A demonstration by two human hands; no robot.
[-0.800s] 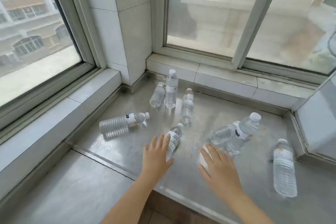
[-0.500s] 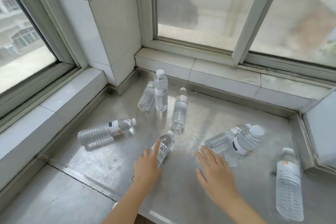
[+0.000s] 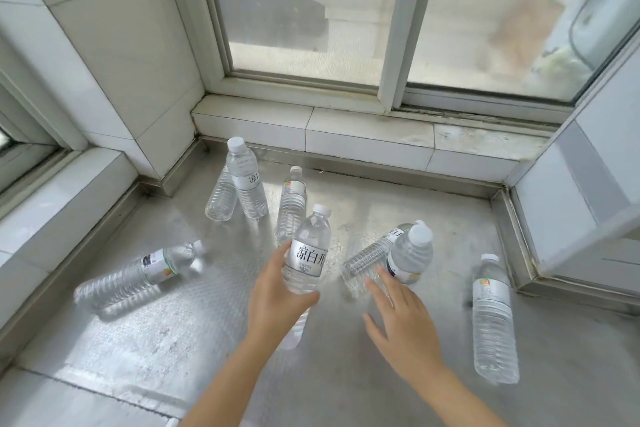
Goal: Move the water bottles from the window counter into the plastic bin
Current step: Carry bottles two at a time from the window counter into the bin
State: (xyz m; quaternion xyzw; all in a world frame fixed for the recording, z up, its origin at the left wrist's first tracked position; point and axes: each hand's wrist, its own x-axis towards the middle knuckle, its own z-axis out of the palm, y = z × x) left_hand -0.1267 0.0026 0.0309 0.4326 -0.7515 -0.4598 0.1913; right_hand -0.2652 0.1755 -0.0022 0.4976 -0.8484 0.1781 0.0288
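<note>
Several clear water bottles with white caps are scattered on the metal window counter point(image 3: 398, 218). My left hand point(image 3: 273, 298) grips one bottle point(image 3: 308, 253) by its lower half and holds it upright, lifted off the counter. My right hand point(image 3: 401, 326) is spread open, its fingertips at the base of a bottle lying flat point(image 3: 370, 258), beside an upright bottle point(image 3: 410, 255). Another bottle lies at the left point(image 3: 138, 274), one stands at the right point(image 3: 493, 315), and three are grouped at the back point(image 3: 246, 184). The plastic bin is not in view.
Tiled window sills and glass panes enclose the counter at the back and left. A tiled pillar point(image 3: 114, 55) fills the back-left corner. A white cabinet side point(image 3: 581, 204) stands at the right.
My left hand closed around the bottle that lay in front of it and raised it upright. My right hand reached forward to the lying bottle. The camera moved closer and to the right.
</note>
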